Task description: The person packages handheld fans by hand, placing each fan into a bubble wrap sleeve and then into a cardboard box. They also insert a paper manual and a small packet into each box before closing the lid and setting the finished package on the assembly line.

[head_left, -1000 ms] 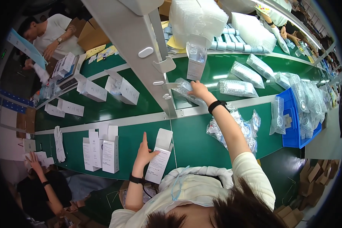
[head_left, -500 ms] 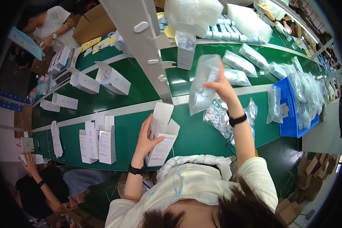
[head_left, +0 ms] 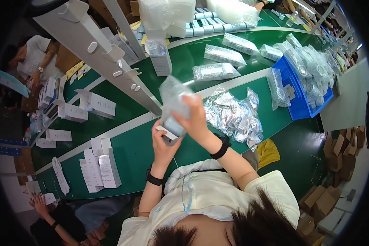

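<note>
In front of my chest my left hand (head_left: 163, 147) is wrapped round a white carton (head_left: 167, 133), its open end tipped up and away from me. My right hand (head_left: 194, 119) grips a bubble-wrapped package (head_left: 173, 92), blurred by motion. The package's lower end is at the carton's mouth; my fingers partly hide how far inside it sits. To the right of my right hand lies a heap of small clear plastic bags (head_left: 233, 115). Beyond it are several more bubble-wrapped packages (head_left: 217, 71).
A blue bin (head_left: 297, 104) of wrapped packages stands at the right. White cartons (head_left: 102, 166) stand at the left, beside flat white sheets (head_left: 60, 176). A grey metal post (head_left: 110, 57) rises behind the carton. Other people work at the far left and lower left.
My right hand has brought the wrapped package left and down to the carton's mouth. My left hand has tilted the carton away from me. The view has shifted.
</note>
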`<state>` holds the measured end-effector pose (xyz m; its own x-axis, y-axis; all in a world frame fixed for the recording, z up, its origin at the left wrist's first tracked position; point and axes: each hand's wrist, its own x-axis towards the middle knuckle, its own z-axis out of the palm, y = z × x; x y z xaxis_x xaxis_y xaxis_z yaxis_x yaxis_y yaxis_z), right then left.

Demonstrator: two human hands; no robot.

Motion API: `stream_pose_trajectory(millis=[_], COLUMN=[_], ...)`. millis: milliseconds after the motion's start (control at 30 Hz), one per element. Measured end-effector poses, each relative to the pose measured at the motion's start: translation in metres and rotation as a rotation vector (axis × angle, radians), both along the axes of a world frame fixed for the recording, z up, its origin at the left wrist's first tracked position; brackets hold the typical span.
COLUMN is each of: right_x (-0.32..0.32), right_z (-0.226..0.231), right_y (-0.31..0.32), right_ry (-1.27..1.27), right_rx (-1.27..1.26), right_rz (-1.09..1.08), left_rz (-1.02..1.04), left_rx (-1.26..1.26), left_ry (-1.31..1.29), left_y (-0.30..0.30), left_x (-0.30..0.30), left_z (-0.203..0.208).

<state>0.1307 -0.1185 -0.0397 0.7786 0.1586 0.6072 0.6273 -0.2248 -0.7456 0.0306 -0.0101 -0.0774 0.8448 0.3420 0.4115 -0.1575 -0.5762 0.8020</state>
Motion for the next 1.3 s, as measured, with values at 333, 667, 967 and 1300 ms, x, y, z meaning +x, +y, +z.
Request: stream_pose_trajectory(millis=[333,667,967,1300], right_x=[0.010,0.133,0.074,0.013], right_z=[-0.015,-0.122,-0.003,0.016], right_y=[-0.033,-0.148,-0.102,-0.041], right_ry=[-0.139,0.329,0.406,-0.450], right_rx=[-0.301,-1.060,0.119,-0.414], right_rz=[0.510,-0.131,0.145,0.622], left_rz=[0.000,0.210,0.196,0.253], left_rx=[-0.147,0.139,0.153,0.157], left_ry=[-0.169,0.070,0.440,0.304], left_y=[0.002,-0.005,-0.011,-0.019], left_x=[-0.001,-0.012,0.001,0.017], left_z=[-0.034,0.023,0.052,0.045])
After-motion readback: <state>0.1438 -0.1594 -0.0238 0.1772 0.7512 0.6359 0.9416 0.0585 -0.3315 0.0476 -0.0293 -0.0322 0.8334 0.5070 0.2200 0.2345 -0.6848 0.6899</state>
